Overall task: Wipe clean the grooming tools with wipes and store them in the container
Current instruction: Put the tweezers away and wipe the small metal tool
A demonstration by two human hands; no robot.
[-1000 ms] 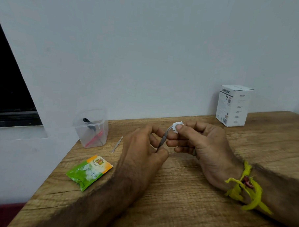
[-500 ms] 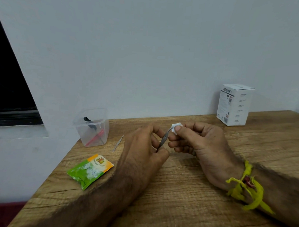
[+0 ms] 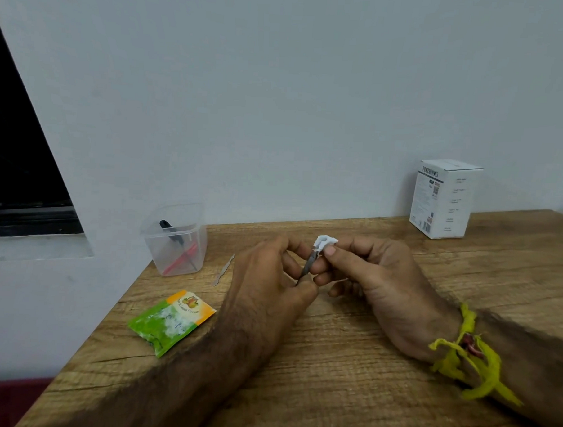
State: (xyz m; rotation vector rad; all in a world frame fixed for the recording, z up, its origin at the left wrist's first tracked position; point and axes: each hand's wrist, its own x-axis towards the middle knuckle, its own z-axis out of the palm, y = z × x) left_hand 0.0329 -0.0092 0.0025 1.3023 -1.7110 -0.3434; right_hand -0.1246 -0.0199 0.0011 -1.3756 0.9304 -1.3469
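Setting: pale wall [image 3: 278, 100] behind a wood-grain worktop [image 3: 347, 377]; a dark window opening [image 3: 15, 156] at far left, past the worktop's left edge, which runs diagonally toward me.

Item 1: clear plastic container [image 3: 175, 241], at the back left corner, close to the left edge and against the wall. It holds a black-handled tool and a red one, both leaning.

Item 2: green and orange wipe sachet [image 3: 171, 321], flat near the left edge, in front of the container. Its print is too blurred to read with confidence.

Item 3: thin metal tool [image 3: 223, 270], flat on the worktop between the container and my left hand, apart from both.

Item 4: my left hand [image 3: 264, 290], grip clamped on the lower end of a slim metal grooming tool [image 3: 307, 266], held tilted above the worktop's middle.

Item 5: my right hand [image 3: 377, 282], thumb and fingers pinching a small white wipe [image 3: 324, 241] around the tool's upper tip. A yellow thread band [image 3: 470, 357] sits on that wrist.

Item 6: white carton [image 3: 443, 197], upright at back right near the wall, well apart from my hands; the top line looks like "PORTRONICS", smaller print illegible.

Open worktop lies in front of my hands and between them and the carton.
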